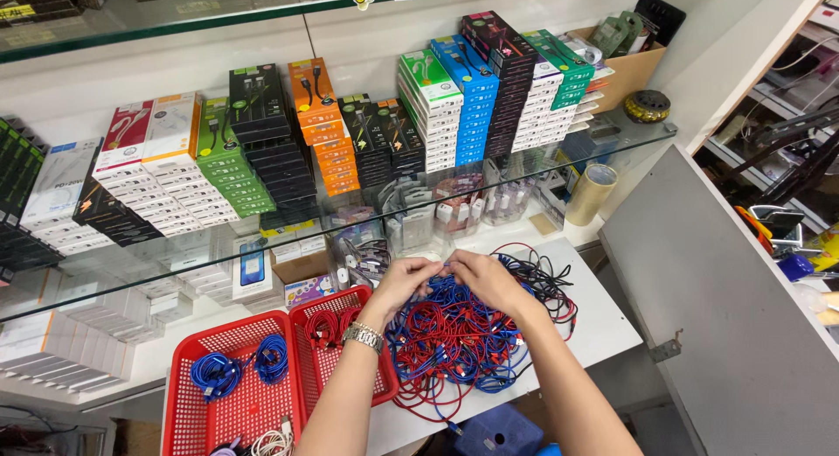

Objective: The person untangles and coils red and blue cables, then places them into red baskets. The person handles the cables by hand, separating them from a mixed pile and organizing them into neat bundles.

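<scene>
— What fills the view, biggest first?

— A glass shelf [612, 146] runs across the wall, loaded with leaning stacks of boxed cables [472, 89] in white, green, black, orange and blue. Right of it stands a grey panel [725, 316] with a cluttered rack behind.

— And the work surface?

— A white counter [603, 325]. On its left two red plastic baskets sit touching: the left basket [236, 403] holds coiled blue cables [240, 368] and a white one at the front; the right basket [350, 334] holds red cables. A roll of tan tape [592, 194] stands at the back, by clear packets under the shelf.

— Where is the tangle?

— The heap of red and blue cables [454, 342] lies on the counter, just right of the baskets, with black cables [546, 281] at its far edge.

— The hands?

— Both hover over the heap's far side, fingertips nearly meeting. The left hand [400, 279], a metal watch [363, 336] on its wrist, and the right hand [483, 277] each pinch a blue strand between them. The right basket lies partly beneath the left forearm.
</scene>
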